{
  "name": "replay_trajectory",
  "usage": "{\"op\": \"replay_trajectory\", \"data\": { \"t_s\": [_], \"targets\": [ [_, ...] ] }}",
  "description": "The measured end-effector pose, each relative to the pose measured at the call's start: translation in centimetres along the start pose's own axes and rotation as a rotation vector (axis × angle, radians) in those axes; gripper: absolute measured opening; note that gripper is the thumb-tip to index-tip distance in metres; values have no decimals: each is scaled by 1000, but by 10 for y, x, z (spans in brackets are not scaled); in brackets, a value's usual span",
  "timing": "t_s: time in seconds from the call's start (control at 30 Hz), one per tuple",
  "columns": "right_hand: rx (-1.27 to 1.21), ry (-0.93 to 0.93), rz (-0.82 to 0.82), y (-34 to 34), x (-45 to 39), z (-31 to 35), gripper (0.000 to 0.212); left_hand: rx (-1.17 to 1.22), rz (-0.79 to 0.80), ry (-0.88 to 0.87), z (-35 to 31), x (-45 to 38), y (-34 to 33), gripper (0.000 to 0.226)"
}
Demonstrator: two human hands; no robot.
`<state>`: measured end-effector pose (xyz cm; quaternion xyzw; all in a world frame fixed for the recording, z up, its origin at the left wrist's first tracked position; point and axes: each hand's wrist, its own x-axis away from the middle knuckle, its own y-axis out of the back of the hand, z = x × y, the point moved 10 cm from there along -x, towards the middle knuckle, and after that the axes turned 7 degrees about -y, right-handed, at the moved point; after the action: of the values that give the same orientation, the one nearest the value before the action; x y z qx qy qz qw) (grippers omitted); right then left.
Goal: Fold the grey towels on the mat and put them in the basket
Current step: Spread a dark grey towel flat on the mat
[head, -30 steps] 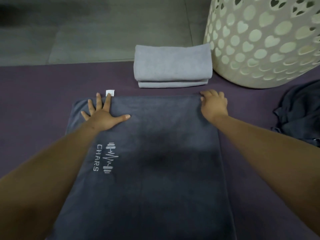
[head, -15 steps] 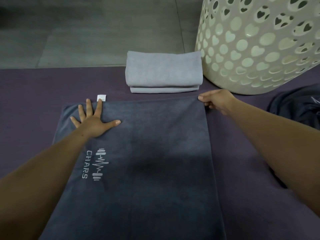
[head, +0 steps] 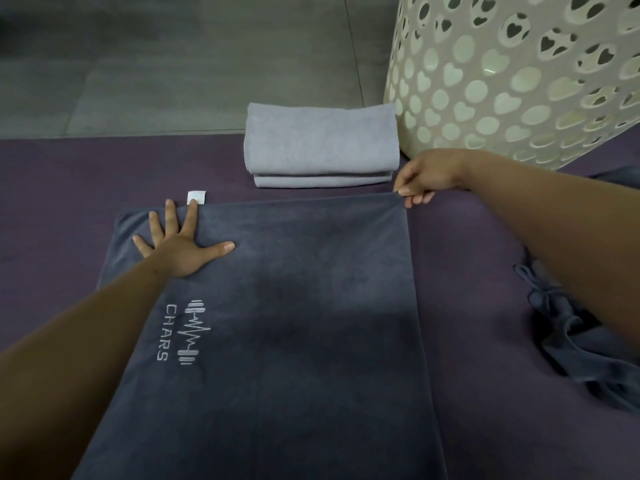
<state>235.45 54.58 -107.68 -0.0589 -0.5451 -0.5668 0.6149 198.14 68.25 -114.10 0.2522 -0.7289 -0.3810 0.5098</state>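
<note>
**Right hand shifts to pinch the far corner of the dark towel**

Since a second ago the right hand (head: pixel 427 176) has slid off the top of the cloth to its far right corner; it lay knuckles-up on the fabric then, and now its fingertips (head: pixel 408 195) nip the edge from the side. The left hand (head: pixel 183 245) has stayed where it was — flat, fingers spread wide, palm pressing the far left part of the dark grey towel (head: pixel 277 323) down, holding nothing in its grip.

The dark grey towel lies spread on the purple mat (head: pixel 52 202), its far edge drawn straight between the two hands. A white label (head: pixel 196 197) sticks out past that edge, just beyond the left index finger. Pale stitched lettering, "CHARS" with a barbell mark (head: pixel 188 330), sits on the left half of the cloth.

Beyond the far edge, a light grey towel (head: pixel 320 143) rests folded on the mat, close beside the cream basket (head: pixel 519 81) with heart and round cut-outs — whether they touch I cannot tell. On the right, partly under the right forearm, lies a crumpled dark cloth (head: pixel 571 348).
</note>
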Motion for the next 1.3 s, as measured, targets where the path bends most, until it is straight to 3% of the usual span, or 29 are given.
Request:
{"op": "replay_trajectory", "data": {
  "t_s": [0.07,0.13,0.33,0.5,0.63,0.7,0.87,0.93,1.07,1.17,1.23,1.3],
  "targets": [
    [168,69,-91,5,5,14,11,-3,4,3,0,0,0,119],
    [158,107,-126,5,6,19,7,-7,6,5,1,0,0,116],
    [-235,49,-99,-3,2,-3,14,-2,15,2,-1,2,-1,114],
    [-502,52,-258,-1,2,-13,10,18,15,-5,-2,3,0,118],
    [-647,19,-245,-7,0,-18,12,20,9,-3,-2,3,-1,119],
    [-522,-1,-329,0,2,-21,15,25,8,-7,-2,3,-1,119],
    [99,-1,-483,4,0,-8,23,27,14,-16,-1,3,-1,119],
    [132,-32,-545,2,-7,-11,23,24,15,-17,-2,3,-1,118],
    [-169,-146,-727,-1,-4,-39,25,15,3,-15,-1,2,-1,112],
    [64,-42,-885,-23,23,-18,37,8,-5,-14,0,0,-2,114],
    [282,154,-842,-54,31,3,50,5,-10,-14,1,-1,-2,116],
    [467,229,-640,-87,19,-1,63,2,-24,-17,2,-2,-3,116]
  ]
}}
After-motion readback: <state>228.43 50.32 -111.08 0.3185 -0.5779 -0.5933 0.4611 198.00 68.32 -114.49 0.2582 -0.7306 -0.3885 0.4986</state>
